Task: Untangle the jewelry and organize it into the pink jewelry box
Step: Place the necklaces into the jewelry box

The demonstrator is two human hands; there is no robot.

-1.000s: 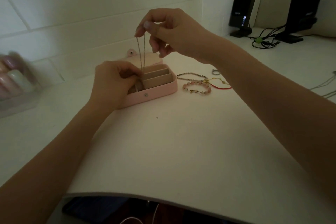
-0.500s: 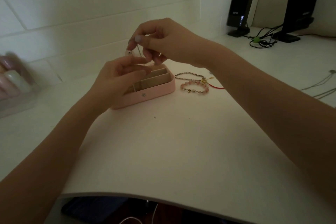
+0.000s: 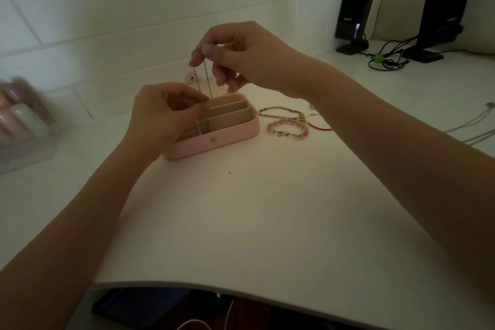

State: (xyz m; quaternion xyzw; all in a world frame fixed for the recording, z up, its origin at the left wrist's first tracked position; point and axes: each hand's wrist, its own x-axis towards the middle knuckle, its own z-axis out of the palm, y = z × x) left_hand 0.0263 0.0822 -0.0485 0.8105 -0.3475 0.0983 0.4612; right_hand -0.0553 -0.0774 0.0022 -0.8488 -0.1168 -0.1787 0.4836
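Now the right hand has lifted the pinched chain again, left hand pinching its lower end.

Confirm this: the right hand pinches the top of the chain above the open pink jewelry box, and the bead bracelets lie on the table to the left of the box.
One error: the head view shows the bead bracelets lying right of the pink jewelry box, not left. The right hand does pinch the chain above it.
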